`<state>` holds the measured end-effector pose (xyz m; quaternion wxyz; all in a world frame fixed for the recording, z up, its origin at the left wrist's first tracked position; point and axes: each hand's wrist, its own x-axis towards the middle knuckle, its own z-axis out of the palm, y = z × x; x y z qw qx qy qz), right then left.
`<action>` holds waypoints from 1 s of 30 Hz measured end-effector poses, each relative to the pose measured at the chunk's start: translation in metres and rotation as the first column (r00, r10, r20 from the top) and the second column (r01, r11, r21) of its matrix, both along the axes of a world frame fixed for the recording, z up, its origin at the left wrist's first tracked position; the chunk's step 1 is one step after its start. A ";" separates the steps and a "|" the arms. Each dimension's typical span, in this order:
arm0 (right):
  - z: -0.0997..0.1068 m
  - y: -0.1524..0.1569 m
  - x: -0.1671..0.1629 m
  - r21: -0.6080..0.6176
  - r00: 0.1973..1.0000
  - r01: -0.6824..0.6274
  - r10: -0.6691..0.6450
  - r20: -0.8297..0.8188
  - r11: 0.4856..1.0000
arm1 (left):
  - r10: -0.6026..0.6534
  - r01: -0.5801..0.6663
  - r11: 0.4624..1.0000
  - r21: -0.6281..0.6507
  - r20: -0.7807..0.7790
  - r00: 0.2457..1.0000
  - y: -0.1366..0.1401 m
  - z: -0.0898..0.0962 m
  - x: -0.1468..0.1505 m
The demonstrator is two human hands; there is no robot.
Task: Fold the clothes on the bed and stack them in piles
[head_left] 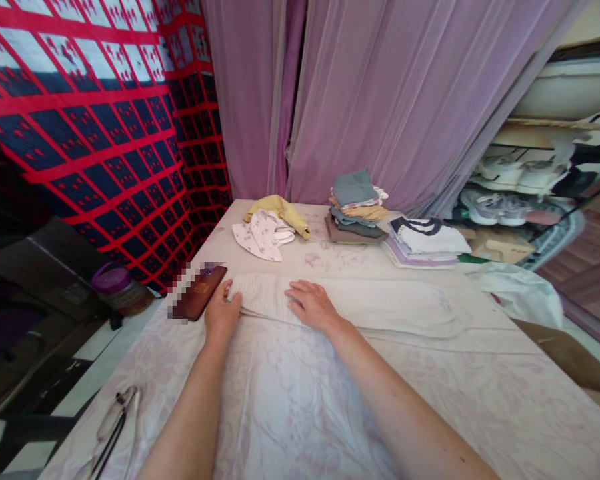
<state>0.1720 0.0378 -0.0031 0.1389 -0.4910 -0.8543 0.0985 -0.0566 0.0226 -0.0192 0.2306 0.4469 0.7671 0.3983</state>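
Note:
A white ribbed knit garment (380, 303), folded into a long strip, lies across the table. At its left end my left hand (223, 313) grips the edge, the thumb on top and the fingers partly hidden. My right hand (313, 305) rests flat on the strip, left of its middle, with fingers spread. A dark reddish-brown phone or case (207, 293), partly pixelated, lies just left of my left hand.
Behind lie a yellow garment (293, 217), a patterned pale garment (263, 237), a stack of folded clothes (355, 230) and a white shirt with dark trim (425, 237) atop another pile. Glasses (115, 427) lie front left. Purple curtains (390, 100) hang behind; shoes (500, 207) stand right.

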 end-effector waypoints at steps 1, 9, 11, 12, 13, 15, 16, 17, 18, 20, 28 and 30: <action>0.002 0.003 -0.002 0.000 1.000 0.017 -0.017 -0.008 1.000 | -0.008 0.008 1.000 0.004 -0.031 0.999 -0.001 0.000 -0.001; 0.008 0.043 -0.020 -0.011 0.973 0.231 -0.231 0.019 0.973 | -0.034 0.064 0.994 0.086 -0.316 0.948 -0.007 0.004 0.000; 0.003 0.049 -0.024 -0.041 0.968 0.252 -0.251 0.020 0.967 | -0.043 0.074 0.995 0.066 -0.383 0.923 -0.008 0.007 0.000; 0.001 0.051 -0.025 -0.052 0.967 0.255 -0.255 0.009 0.966 | -0.053 0.079 0.996 0.047 -0.404 0.913 -0.009 0.009 0.000; -0.001 0.052 -0.026 -0.058 0.967 0.256 -0.257 -0.007 0.965 | -0.064 0.083 0.996 0.027 -0.420 0.905 -0.009 0.010 -0.001; -0.004 0.052 -0.028 -0.049 0.965 0.253 -0.256 -0.052 0.966 | -0.077 0.080 0.997 -0.013 -0.445 0.892 -0.010 0.014 -0.001; -0.005 0.051 -0.028 -0.040 0.964 0.252 -0.254 -0.073 0.967 | -0.081 0.074 0.997 -0.033 -0.458 0.885 -0.011 0.015 0.000; -0.006 0.051 -0.028 -0.030 0.963 0.250 -0.252 -0.093 0.968 | -0.084 0.068 0.996 -0.050 -0.473 0.877 -0.012 0.016 0.000; -0.007 0.050 -0.028 -0.023 0.962 0.248 -0.249 -0.112 0.968 | -0.087 0.064 0.996 -0.064 -0.487 0.869 -0.013 0.017 0.000; -0.008 0.049 -0.028 -0.016 0.960 0.243 -0.243 -0.139 0.970 | -0.101 0.068 0.994 -0.084 -0.505 0.857 -0.014 0.019 0.001; -0.008 0.050 -0.029 -0.014 0.961 0.242 -0.242 -0.136 0.970 | -0.072 0.030 0.995 -0.099 -0.463 0.883 -0.015 0.024 -0.001; -0.010 0.050 -0.030 -0.012 0.964 0.239 -0.238 -0.121 0.971 | -0.074 0.029 0.994 -0.105 -0.457 0.886 -0.015 0.024 -0.002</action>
